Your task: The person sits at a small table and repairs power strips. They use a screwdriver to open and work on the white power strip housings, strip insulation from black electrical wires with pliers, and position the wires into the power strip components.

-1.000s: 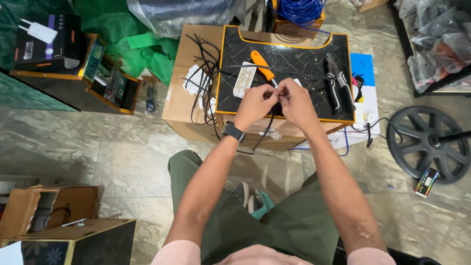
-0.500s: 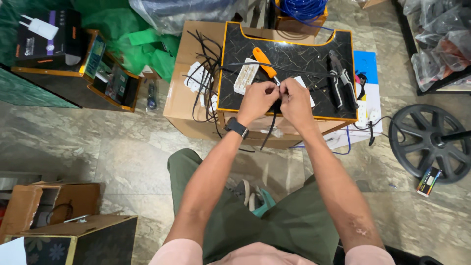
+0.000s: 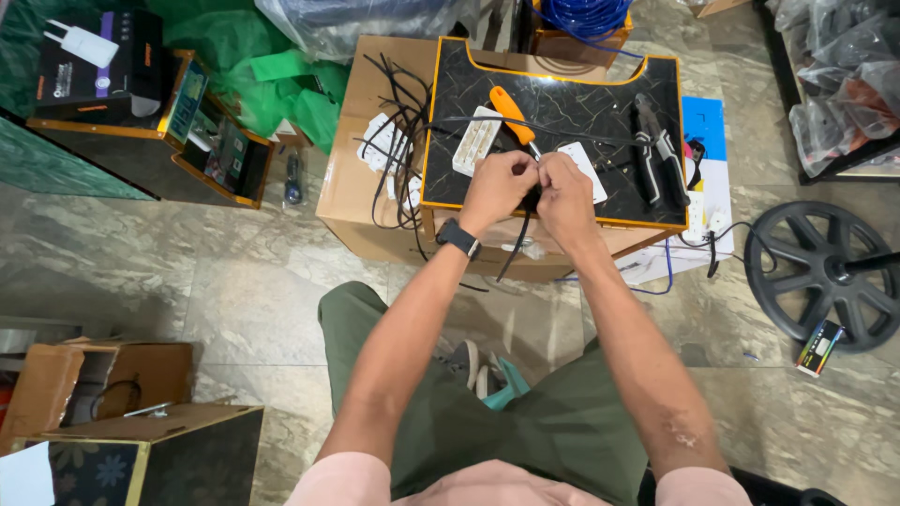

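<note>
black cable [image 3: 518, 245] is pinched between both hands over the near edge of the dark marble-patterned tray [image 3: 656, 84], its loose end hanging down past the cardboard box [image 3: 361, 201] beneath. left hand [image 3: 497, 190] and right hand [image 3: 565, 194] are closed tight on it, fingertips nearly touching. judging from this, the cable could slip free if either pinch loosens, since most of its length dangles unsupported; an elbow could also nudge the orange-handled screwdriver [image 3: 511, 110] or the pliers [image 3: 656, 150] lying close by on the tray. tray rests on the box, which stands on a grey stone-tile floor [image 3: 187, 281], with green plastic sheeting [image 3: 281, 56], a black wheel [image 3: 825, 267] and other boxes crowded around
</note>
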Tool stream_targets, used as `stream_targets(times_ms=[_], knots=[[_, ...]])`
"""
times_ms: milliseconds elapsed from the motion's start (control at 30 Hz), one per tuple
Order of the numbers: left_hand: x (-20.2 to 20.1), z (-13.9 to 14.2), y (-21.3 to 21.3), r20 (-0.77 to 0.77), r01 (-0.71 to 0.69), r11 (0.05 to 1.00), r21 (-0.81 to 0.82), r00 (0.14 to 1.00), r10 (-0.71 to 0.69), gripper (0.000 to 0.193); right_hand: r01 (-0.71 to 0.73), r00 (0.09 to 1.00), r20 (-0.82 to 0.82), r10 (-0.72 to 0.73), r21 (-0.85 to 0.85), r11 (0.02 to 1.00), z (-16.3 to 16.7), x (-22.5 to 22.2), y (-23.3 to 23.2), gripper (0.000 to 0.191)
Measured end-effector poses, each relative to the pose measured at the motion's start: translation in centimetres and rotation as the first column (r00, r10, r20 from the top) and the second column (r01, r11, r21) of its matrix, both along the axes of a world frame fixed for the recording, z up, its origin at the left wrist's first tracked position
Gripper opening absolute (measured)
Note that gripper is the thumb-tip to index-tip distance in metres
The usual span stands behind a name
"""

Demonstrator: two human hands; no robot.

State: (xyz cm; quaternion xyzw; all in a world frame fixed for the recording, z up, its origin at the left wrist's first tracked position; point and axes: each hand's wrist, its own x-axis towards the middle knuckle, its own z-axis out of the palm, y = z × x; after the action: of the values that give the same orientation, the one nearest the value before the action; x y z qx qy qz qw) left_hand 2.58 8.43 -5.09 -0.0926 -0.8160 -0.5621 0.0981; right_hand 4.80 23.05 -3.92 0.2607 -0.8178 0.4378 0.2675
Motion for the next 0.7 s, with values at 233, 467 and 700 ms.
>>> stream_targets(times_ms=[233, 467, 700], knots=[[0.0, -0.7, 0.0, -0.06, 0.005, 0.998, 0.065, 0.998, -0.001, 0.019, 0.022, 0.995, 0.094, -0.017, -0.049, 0.999, 0.4, -0.5, 0.6, 0.022], [-0.2, -1.0, -0.1, 0.007, 0.043, 0.988, 0.148, 0.999, -0.044, 0.018, 0.002, 0.979, 0.206, 0.01, -0.06, 0.998, 1.5, -0.4, 0.7, 0.022], [-0.6, -1.3, -0.2, 0.052, 0.084, 0.981, 0.174, 0.994, -0.094, 0.017, 0.029, 0.983, 0.179, -0.036, 0.041, 0.999, 2.0, -0.8, 0.6, 0.019]])
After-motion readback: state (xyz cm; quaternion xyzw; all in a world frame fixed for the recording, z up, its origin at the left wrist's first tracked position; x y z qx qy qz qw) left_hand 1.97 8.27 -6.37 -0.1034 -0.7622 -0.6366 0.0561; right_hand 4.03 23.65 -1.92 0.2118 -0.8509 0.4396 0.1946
